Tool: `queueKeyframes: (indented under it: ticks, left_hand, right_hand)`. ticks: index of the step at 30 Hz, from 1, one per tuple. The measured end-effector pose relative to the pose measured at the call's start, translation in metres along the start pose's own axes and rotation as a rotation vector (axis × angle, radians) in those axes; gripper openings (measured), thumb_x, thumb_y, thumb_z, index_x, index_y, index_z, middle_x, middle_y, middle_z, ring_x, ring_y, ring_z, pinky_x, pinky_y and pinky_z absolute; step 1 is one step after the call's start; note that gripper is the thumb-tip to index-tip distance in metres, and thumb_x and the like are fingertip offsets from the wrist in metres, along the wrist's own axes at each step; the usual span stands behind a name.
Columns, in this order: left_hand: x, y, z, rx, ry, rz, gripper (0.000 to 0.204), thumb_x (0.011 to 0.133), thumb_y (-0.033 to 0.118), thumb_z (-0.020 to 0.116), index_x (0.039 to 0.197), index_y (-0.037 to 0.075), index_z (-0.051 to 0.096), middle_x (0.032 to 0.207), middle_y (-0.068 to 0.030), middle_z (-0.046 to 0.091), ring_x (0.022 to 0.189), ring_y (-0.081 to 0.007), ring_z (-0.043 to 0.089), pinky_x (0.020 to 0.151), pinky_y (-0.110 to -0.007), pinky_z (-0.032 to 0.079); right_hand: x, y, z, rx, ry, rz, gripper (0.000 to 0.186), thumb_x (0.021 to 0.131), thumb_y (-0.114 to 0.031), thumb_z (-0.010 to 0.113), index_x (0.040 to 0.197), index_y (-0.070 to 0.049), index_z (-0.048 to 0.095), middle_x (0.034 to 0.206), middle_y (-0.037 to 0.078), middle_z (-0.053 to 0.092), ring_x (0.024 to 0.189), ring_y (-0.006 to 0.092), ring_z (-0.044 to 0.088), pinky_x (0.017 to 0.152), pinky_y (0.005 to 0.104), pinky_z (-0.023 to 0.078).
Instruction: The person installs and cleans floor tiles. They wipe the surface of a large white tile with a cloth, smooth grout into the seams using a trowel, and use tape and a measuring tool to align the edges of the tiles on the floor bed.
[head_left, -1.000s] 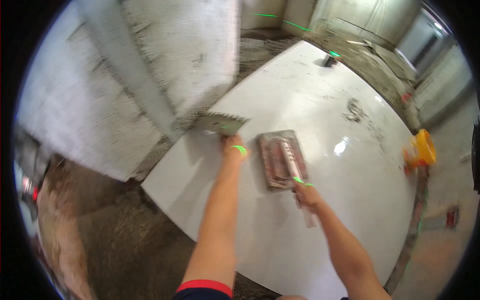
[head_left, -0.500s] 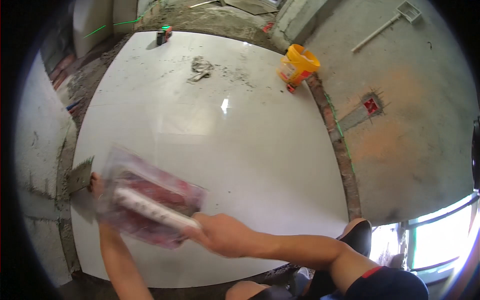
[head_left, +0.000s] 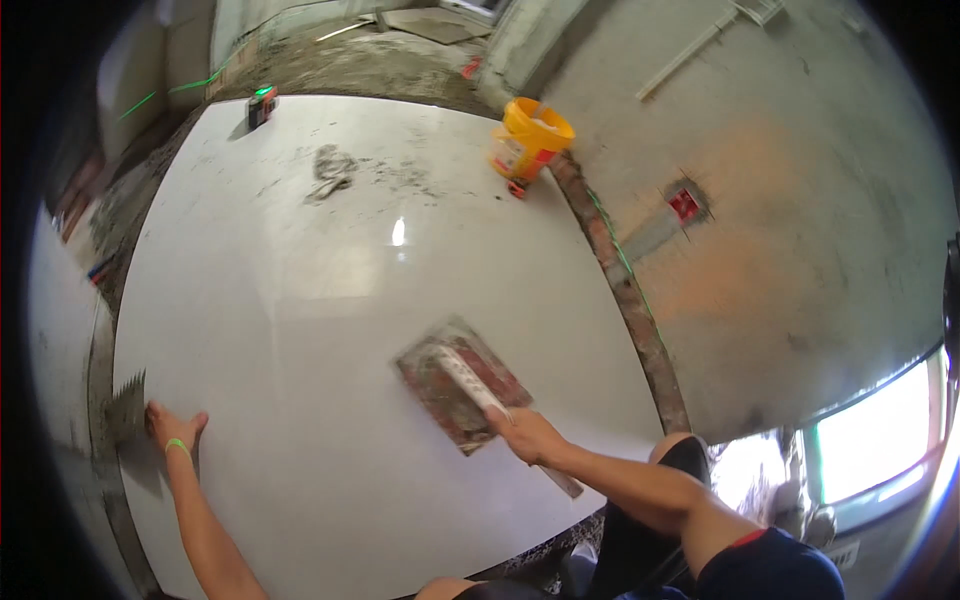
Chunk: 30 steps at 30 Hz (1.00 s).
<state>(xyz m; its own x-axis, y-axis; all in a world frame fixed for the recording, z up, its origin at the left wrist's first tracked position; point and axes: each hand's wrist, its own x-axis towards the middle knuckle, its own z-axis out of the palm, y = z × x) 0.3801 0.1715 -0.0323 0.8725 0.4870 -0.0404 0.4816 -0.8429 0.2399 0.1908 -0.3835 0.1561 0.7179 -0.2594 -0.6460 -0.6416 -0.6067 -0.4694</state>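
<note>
My left hand [head_left: 177, 432] is at the left edge of the large white glossy tile [head_left: 350, 385], its fingers closed at a notched metal trowel [head_left: 127, 405] and its thumb sticking out to the right. My right hand [head_left: 525, 435] grips the pale handle of a rectangular float-like tool [head_left: 440, 395] with a dirty reddish face, held over the lower middle of the tile. Dark smudges and a crumpled greyish rag [head_left: 333, 172] lie on the tile's far part.
A yellow bucket [head_left: 532, 130] and a laser device [head_left: 260, 108] sit at the far edge. A rough grey wall [head_left: 780, 300] with a red socket box [head_left: 683, 203] is on the right, a wall [head_left: 60, 370] on the left. My bent legs [head_left: 680, 470] are at lower right.
The view has swung so the tile's far edge runs across the top. My left hand moved with the trowel to the left edge; the float-like tool swung left, then back rightward.
</note>
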Motion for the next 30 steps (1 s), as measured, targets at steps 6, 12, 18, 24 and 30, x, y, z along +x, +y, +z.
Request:
queueKeyframes:
  ticks: [6, 12, 18, 24, 30]
  left_hand:
    - [0.014, -0.006, 0.005, 0.095, -0.061, -0.067, 0.114, 0.055, 0.04, 0.086, 0.139, -0.007, 0.025, 0.143, -0.0256, 0.033, 0.135, -0.0379, 0.03, 0.111, -0.043, 0.027]
    - [0.038, -0.03, 0.03, 0.092, 0.026, 0.055, 0.114, 0.053, 0.037, 0.087, 0.137, -0.009, 0.026, 0.14, -0.0271, 0.036, 0.132, -0.0392, 0.032, 0.11, -0.042, 0.027]
    - [0.025, -0.028, 0.025, 0.17, 0.099, 0.071, 0.113, 0.052, 0.04, 0.087, 0.136, -0.009, 0.029, 0.139, -0.028, 0.038, 0.131, -0.0401, 0.034, 0.11, -0.044, 0.028]
    - [0.024, -0.007, 0.009, 0.39, 0.03, 0.084, 0.114, 0.051, 0.053, 0.084, 0.132, -0.01, 0.033, 0.131, -0.03, 0.044, 0.124, -0.0433, 0.04, 0.108, -0.046, 0.03]
    - [0.03, -0.024, 0.017, 0.418, 0.095, 0.132, 0.107, 0.052, 0.061, 0.08, 0.123, -0.01, 0.041, 0.122, -0.0277, 0.05, 0.116, -0.0442, 0.045, 0.104, -0.05, 0.031]
  right_hand:
    - [-0.029, -0.008, -0.004, -0.052, 0.064, -0.794, 0.03, 0.092, -0.036, 0.056, 0.095, -0.007, 0.059, 0.078, 0.017, 0.062, 0.071, 0.0402, 0.059, 0.063, 0.0433, 0.05]
    - [0.018, 0.115, -0.013, -0.032, 0.195, 0.23, 0.068, 0.095, -0.059, 0.032, 0.09, -0.001, 0.066, 0.075, 0.023, 0.066, 0.072, 0.0355, 0.067, 0.063, 0.0466, 0.052]
    - [0.014, 0.038, -0.056, 0.028, 0.213, -0.111, 0.063, 0.096, -0.056, 0.034, 0.089, 0.001, 0.059, 0.071, 0.019, 0.063, 0.058, 0.0311, 0.061, 0.056, 0.0415, 0.049]
    - [-0.034, 0.071, -0.036, -0.021, 0.354, -0.772, 0.033, 0.092, -0.036, 0.056, 0.09, -0.003, 0.055, 0.071, 0.017, 0.059, 0.066, 0.0407, 0.059, 0.058, 0.0425, 0.049]
    - [-0.014, 0.186, -0.045, 0.03, 0.343, 0.598, 0.071, 0.096, -0.057, 0.029, 0.079, 0.003, 0.062, 0.063, 0.02, 0.062, 0.055, 0.0316, 0.064, 0.051, 0.0441, 0.053]
